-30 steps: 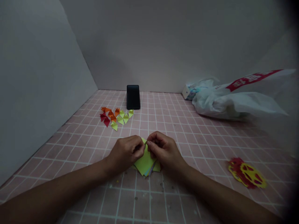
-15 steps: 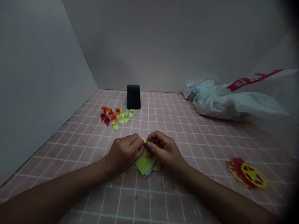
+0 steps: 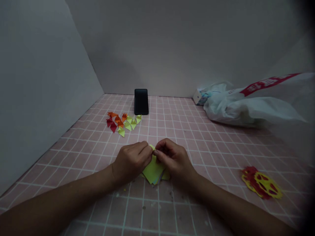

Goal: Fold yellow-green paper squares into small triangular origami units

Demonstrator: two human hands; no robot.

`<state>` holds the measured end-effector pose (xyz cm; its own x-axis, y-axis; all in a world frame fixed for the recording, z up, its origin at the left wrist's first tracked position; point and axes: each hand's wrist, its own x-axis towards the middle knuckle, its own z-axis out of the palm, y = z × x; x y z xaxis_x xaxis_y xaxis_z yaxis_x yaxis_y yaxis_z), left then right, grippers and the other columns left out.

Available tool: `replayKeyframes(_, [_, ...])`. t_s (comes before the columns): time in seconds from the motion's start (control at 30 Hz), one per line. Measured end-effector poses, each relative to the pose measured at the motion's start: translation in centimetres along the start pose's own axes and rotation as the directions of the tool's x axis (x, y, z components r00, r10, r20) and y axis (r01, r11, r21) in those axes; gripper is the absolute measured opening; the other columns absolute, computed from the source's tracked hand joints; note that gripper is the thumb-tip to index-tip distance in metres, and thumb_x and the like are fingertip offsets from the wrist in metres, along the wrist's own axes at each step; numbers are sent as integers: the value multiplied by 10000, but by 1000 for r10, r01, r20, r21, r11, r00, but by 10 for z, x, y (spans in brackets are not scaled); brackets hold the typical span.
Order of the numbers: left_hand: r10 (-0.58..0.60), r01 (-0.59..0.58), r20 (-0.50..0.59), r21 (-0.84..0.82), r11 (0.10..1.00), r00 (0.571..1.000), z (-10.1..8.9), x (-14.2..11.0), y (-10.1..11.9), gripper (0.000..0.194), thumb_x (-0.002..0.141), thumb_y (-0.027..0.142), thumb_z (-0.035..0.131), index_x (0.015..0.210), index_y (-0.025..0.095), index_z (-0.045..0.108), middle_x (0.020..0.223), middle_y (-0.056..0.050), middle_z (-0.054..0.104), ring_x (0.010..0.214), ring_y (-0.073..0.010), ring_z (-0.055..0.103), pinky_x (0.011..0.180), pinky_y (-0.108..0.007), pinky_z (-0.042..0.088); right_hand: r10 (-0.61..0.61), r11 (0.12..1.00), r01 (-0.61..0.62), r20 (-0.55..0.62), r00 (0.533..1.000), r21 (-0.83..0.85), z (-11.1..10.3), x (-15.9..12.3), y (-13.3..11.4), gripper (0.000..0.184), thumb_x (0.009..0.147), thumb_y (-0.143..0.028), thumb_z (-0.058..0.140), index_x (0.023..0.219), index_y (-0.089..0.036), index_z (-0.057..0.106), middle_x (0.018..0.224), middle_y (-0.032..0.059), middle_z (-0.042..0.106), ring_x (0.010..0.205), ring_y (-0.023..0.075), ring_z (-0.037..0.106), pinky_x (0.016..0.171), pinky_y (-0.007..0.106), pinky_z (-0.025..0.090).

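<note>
A small folded piece of yellow paper point(image 3: 152, 147) is pinched between my two hands, mostly hidden by the fingers. My left hand point(image 3: 134, 159) is closed on its left side, knuckles up. From the right, my right hand point(image 3: 174, 157) grips it between thumb and forefinger. Just beneath the hands lies a stack of square paper sheets point(image 3: 153, 173), yellow on top, with other pale colours showing at the lower edge. Farther off to the left, several small folded paper pieces lie in a group: red point(image 3: 113, 127), orange point(image 3: 119, 122) and yellow point(image 3: 121, 131).
A black phone point(image 3: 141, 101) leans upright near the back wall. At the back right rest a white plastic bag point(image 3: 228, 109) with red print and a small box point(image 3: 198, 97). Red and yellow paper cut-outs point(image 3: 268, 185) lie at the right. The tabletop point(image 3: 93, 203) has a pink grid pattern.
The fingers have shifted very slightly around the small yellow paper. Both hands keep their place over the stack, and the other things stay where they were.
</note>
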<state>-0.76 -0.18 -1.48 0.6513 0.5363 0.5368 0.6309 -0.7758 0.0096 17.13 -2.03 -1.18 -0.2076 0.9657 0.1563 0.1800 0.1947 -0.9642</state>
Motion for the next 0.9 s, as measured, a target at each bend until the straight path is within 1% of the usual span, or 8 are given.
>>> replayKeyframes(0.13, [-140,143,30,-288,947,990,-1,3,2,152,901,140,496,762,155,556,714,-16,569,648,-127,537,590,-250,399,-100,979,95,-23,995,-180,-3,-1,-2,98,862,-195,573,765,-200,556,656,-15,552,604,129,514,573,254,399])
replayKeyframes(0.3, [-322,398,236,-597,697,917,-1,7,2,102,864,169,548,769,153,582,721,-5,585,637,-110,522,581,-227,400,-19,999,19,-20,1000,-28,-5,3,0,79,860,-259,594,828,-192,567,686,-20,537,611,119,496,555,237,397])
replayKeyframes(0.43, [-374,587,463,-720,371,804,2,8,3,124,850,264,588,790,156,601,666,27,561,585,-92,498,531,-198,383,73,994,-75,37,997,74,-5,6,2,155,836,-262,608,714,-179,558,620,-30,508,552,101,456,504,222,363])
replayKeyframes(0.5, [-380,647,553,-739,187,741,2,9,4,168,845,318,597,810,153,597,660,32,555,567,-86,507,524,-192,394,134,983,-133,6,991,128,-5,6,3,172,835,-275,609,707,-182,543,574,-44,493,506,93,443,479,218,351])
replayKeyframes(0.57, [-390,681,608,-729,70,691,2,10,3,197,827,343,613,804,149,588,623,38,549,535,-81,507,508,-188,391,176,970,-170,-22,984,172,-4,5,4,178,836,-294,612,718,-187,533,544,-54,490,474,89,443,463,214,348])
replayKeyframes(0.63, [-415,689,621,-725,18,665,1,11,2,217,805,353,635,767,149,572,571,46,532,499,-76,488,484,-181,371,196,962,-185,-31,980,202,-3,4,4,179,840,-306,606,727,-191,528,528,-60,491,451,86,439,450,210,342])
replayKeyframes(0.73, [-423,674,623,-738,-37,658,1,11,1,242,791,378,650,758,154,564,566,50,528,486,-72,479,473,-179,367,207,954,-190,-48,977,232,-1,4,3,190,837,-314,604,719,-196,513,510,-68,481,428,79,417,433,205,327])
replayKeyframes(0.9, [-336,698,678,-712,-78,654,4,11,3,258,760,387,675,750,147,582,580,45,537,487,-70,478,481,-186,371,215,955,-194,-77,973,225,2,2,4,202,828,-317,610,702,-197,508,502,-69,477,417,74,401,417,201,313])
